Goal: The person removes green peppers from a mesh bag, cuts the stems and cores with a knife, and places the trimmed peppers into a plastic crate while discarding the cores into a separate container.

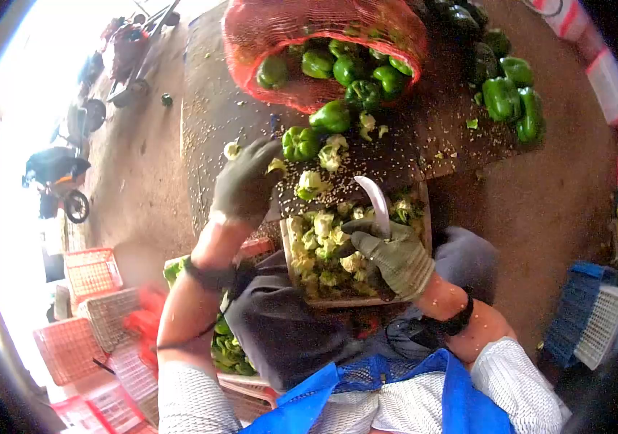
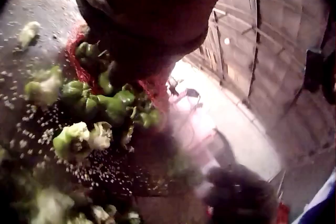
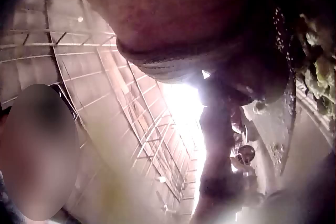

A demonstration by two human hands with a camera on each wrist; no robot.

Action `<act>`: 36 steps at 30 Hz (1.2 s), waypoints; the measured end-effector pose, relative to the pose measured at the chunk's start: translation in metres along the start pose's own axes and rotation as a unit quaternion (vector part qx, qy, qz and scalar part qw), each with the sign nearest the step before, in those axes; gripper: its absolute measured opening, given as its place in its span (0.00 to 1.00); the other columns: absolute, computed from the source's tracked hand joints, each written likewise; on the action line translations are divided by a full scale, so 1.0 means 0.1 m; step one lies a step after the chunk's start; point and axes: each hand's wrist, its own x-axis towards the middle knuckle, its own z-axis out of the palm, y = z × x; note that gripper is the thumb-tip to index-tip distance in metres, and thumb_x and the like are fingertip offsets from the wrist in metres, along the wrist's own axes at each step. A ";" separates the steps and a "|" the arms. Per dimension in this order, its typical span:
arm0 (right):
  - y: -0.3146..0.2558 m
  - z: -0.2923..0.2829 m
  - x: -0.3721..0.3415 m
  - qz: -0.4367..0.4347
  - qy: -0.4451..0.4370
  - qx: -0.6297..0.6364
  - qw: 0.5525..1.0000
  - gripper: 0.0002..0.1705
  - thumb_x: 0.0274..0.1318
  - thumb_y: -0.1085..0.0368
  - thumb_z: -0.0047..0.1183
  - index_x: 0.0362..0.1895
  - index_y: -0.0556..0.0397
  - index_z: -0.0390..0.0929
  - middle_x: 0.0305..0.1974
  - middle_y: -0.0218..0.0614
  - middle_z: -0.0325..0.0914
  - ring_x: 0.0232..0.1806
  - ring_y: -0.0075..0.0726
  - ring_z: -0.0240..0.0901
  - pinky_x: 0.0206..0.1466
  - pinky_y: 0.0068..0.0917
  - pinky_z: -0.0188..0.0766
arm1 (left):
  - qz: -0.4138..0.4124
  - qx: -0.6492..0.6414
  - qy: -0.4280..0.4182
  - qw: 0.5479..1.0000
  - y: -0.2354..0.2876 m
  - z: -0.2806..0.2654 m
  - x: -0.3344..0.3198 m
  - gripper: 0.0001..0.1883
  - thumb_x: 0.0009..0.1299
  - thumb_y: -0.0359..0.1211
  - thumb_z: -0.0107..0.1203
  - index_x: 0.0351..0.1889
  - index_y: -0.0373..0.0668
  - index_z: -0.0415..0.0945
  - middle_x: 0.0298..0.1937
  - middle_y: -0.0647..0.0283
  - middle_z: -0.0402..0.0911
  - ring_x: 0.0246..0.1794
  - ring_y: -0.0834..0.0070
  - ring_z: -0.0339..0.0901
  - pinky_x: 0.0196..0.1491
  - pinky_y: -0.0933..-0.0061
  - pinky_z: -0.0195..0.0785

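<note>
The gloved left hand (image 1: 246,181) is over the board's near left part, fingers extended toward a green pepper (image 1: 300,144); a small pale green piece (image 1: 276,166) shows at its fingers. Held in the gloved right hand (image 1: 393,259) is a knife with a curved blade (image 1: 374,197) that points up and away, above a crate (image 1: 345,302) of pale pepper cores (image 1: 320,246). Cut cores (image 1: 309,184) and scattered seeds lie on the dark board (image 1: 208,123). In the left wrist view, peppers (image 2: 115,107) and cores (image 2: 73,140) lie among seeds.
A red mesh bag (image 1: 323,22) of green peppers lies open at the board's far side. More peppers (image 1: 502,99) sit at the far right. Plastic crates (image 1: 70,351) stand at lower left, and blue and white ones (image 1: 602,325) at right. Cut green pieces (image 1: 229,351) are beside the left leg.
</note>
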 end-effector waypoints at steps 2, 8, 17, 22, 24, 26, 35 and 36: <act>0.12 -0.17 0.05 -0.064 0.011 -0.015 0.998 0.15 0.63 0.62 0.55 0.51 0.54 0.80 0.32 0.29 0.81 0.26 0.22 0.74 0.32 0.23 0.72 | 0.068 0.150 -0.107 0.981 -0.06 0.29 0.50 0.30 0.62 0.40 0.63 0.62 0.46 0.70 0.60 0.52 0.74 0.59 0.51 0.72 0.59 0.57 0.68; -0.25 -0.39 -0.04 -0.011 0.015 0.010 1.000 0.15 0.63 0.63 0.54 0.52 0.54 0.78 0.37 0.37 0.83 0.30 0.32 0.76 0.34 0.24 0.72 | 0.195 0.175 -0.288 0.921 -0.65 0.95 1.03 0.32 0.60 0.47 0.61 0.61 0.44 0.71 0.57 0.52 0.76 0.56 0.51 0.72 0.60 0.54 0.66; -0.18 -0.38 -0.09 -0.056 0.008 0.013 0.998 0.20 0.61 0.62 0.56 0.56 0.53 0.77 0.36 0.34 0.83 0.31 0.33 0.77 0.38 0.30 0.74 | -0.084 -0.468 -0.073 0.877 0.55 0.19 0.06 0.47 0.42 0.27 0.73 0.63 0.43 0.62 0.57 0.60 0.75 0.56 0.69 0.74 0.61 0.69 0.68; -0.03 -0.24 -0.08 -0.210 0.052 -0.190 0.958 0.21 0.61 0.62 0.57 0.57 0.54 0.76 0.43 0.38 0.82 0.42 0.33 0.78 0.46 0.29 0.75 | -0.167 -0.658 -0.078 0.730 0.83 0.24 -0.19 0.56 0.38 0.42 0.82 0.67 0.35 0.65 0.58 0.59 0.77 0.57 0.69 0.76 0.62 0.67 0.68; 0.06 -0.18 -0.09 -0.215 0.059 -0.170 0.960 0.21 0.61 0.62 0.57 0.57 0.54 0.76 0.43 0.38 0.82 0.43 0.34 0.78 0.47 0.29 0.75 | -0.156 -0.690 -0.110 0.699 0.85 0.18 -0.24 0.54 0.43 0.45 0.80 0.67 0.35 0.64 0.60 0.58 0.77 0.58 0.68 0.75 0.62 0.66 0.68; 0.04 -0.12 -0.06 -0.233 0.066 -0.235 0.941 0.21 0.60 0.63 0.59 0.56 0.55 0.76 0.44 0.39 0.82 0.44 0.33 0.78 0.47 0.30 0.75 | -0.127 -0.711 -0.122 0.681 0.76 0.22 -0.27 0.48 0.50 0.43 0.77 0.67 0.36 0.66 0.59 0.60 0.76 0.59 0.70 0.73 0.63 0.66 0.66; -0.04 0.26 -0.04 -0.275 0.059 -0.355 0.891 0.18 0.61 0.59 0.54 0.53 0.49 0.78 0.41 0.44 0.80 0.43 0.51 0.78 0.45 0.41 0.74 | 0.050 -0.474 -0.119 0.871 0.64 0.06 -0.32 0.51 0.49 0.43 0.78 0.69 0.37 0.61 0.54 0.65 0.78 0.55 0.72 0.74 0.61 0.66 0.65; -0.04 0.30 -0.05 -0.273 0.045 -0.355 0.893 0.17 0.61 0.59 0.54 0.53 0.49 0.78 0.41 0.43 0.80 0.43 0.52 0.77 0.45 0.42 0.74 | 0.101 -0.461 -0.064 0.879 0.66 0.04 -0.30 0.60 0.42 0.39 0.81 0.72 0.39 0.55 0.53 0.65 0.77 0.54 0.72 0.74 0.61 0.66 0.66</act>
